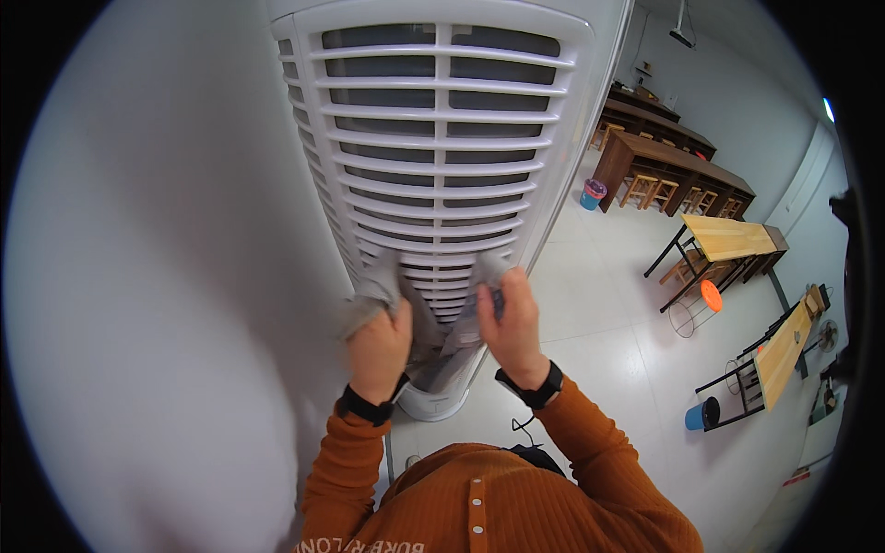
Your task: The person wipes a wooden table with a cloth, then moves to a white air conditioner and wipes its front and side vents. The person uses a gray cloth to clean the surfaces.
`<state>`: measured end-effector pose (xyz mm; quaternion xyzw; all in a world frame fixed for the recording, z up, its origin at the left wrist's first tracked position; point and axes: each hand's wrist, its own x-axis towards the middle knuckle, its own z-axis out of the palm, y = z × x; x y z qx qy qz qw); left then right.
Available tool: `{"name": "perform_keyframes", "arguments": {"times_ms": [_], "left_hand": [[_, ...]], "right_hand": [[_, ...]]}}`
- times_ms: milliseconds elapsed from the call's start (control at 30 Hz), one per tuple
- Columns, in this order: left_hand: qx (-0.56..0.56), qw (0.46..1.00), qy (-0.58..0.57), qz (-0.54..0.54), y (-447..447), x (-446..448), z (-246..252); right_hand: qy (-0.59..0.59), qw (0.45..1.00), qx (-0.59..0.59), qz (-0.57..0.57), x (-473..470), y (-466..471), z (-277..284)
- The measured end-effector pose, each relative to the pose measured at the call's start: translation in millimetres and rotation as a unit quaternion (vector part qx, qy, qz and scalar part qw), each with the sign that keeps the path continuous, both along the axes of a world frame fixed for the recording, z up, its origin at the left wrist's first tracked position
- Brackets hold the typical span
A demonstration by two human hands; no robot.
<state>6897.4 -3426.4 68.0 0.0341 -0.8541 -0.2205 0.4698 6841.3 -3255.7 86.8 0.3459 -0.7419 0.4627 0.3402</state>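
A grey cloth (pixel 377 283) hangs between my two hands in front of a white floor-standing unit with a slatted grille (pixel 435 138), likely an air conditioner. My left hand (pixel 380 345) is closed on the cloth at the grille's lower left; both are somewhat blurred. My right hand (pixel 513 325) grips another part of the grey cloth at the lower right of the grille. The cloth sags between the hands over the narrow lower slats. Whether it touches the slats I cannot tell. Each wrist wears a black band.
A pale wall (pixel 173 276) rises close on the left. To the right, on the white floor (pixel 588 297), stand a wood-topped table (pixel 733 238), an orange stool (pixel 711 296), dark brown counters (pixel 681 162) with wooden stools, and blue bins (pixel 695 417). A black cable (pixel 524 428) lies near my body.
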Motion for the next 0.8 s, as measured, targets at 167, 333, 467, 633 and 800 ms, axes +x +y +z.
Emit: {"name": "perform_keyframes", "arguments": {"times_ms": [167, 333, 467, 633, 800], "left_hand": [[0.054, 0.993, -0.016, -0.102, 14, -5, -20], [0.033, 0.992, -0.107, 0.056, -29, -2, -25], [0.092, 0.996, 0.005, -0.017, -36, -8, -15], [-0.028, 0.995, 0.023, -0.095, 4, -4, -13], [-0.011, 0.994, 0.051, -0.098, -10, 5, -28]], "right_hand": [[-0.024, 0.999, 0.023, 0.023, 3, -23, -4], [-0.005, 0.995, 0.068, -0.067, -14, 23, 10], [0.013, 0.995, 0.015, -0.103, -13, 23, 15], [0.008, 0.996, 0.092, -0.008, -1, -13, 7], [-0.016, 0.998, 0.055, 0.004, -2, 10, -8]]}}
